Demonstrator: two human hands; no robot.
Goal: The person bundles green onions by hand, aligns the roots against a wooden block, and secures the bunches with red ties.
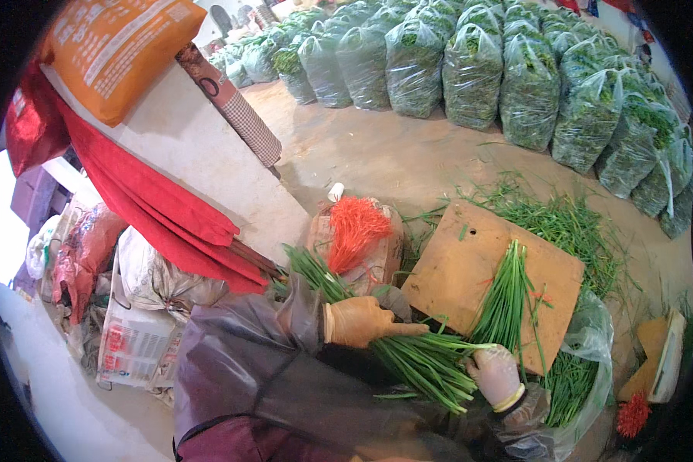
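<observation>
My left hand (pixel 358 321), in an orange-tan glove, is closed around a bunch of green garlic chives (pixel 421 364) above my lap, its index finger stretched out along the stalks. Leaves come out behind that hand, and the pale cut ends point to the lower right. At those ends my right hand (pixel 496 378), in a whitish glove, has its fingers curled and pinched on stems; its fingertips are partly hidden. Another chive bunch (pixel 505 294), with orange-red ties near it, rests on a square wooden board (pixel 439 260) just beyond my hands.
Orange-red plastic ties (pixel 358 231) lie on a block left of the board. Loose greens (pixel 572 231) spread behind it; a clear bag of greens (pixel 572 381) stands right. Filled plastic bags (pixel 416 69) line the far floor. A white slab (pixel 208 150) with red cloth (pixel 150 202) borders the left.
</observation>
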